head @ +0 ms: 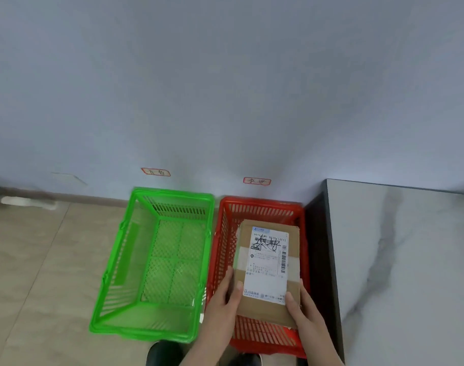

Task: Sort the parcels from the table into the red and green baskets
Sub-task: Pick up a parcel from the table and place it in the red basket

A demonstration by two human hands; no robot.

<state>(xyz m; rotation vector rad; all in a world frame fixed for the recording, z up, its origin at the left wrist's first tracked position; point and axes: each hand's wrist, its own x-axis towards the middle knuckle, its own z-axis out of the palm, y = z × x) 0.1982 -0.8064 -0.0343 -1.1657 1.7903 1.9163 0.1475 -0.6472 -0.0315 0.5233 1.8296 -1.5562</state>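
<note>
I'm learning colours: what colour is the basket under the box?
The basket under the parcel is red, clearest in the head view.

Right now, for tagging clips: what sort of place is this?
Probably an indoor parcel-sorting corner: green basket and red basket on the floor under handwritten wall labels, left hand and right hand holding a labelled parcel over the red one.

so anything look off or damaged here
Nothing much. The parcel, gripped by the left hand and right hand, is over the red basket and looks undamaged on the side that shows. The green basket stands upright beside it. The only oddity is a thin crack-like wall mark, low and left of the baskets.
</note>
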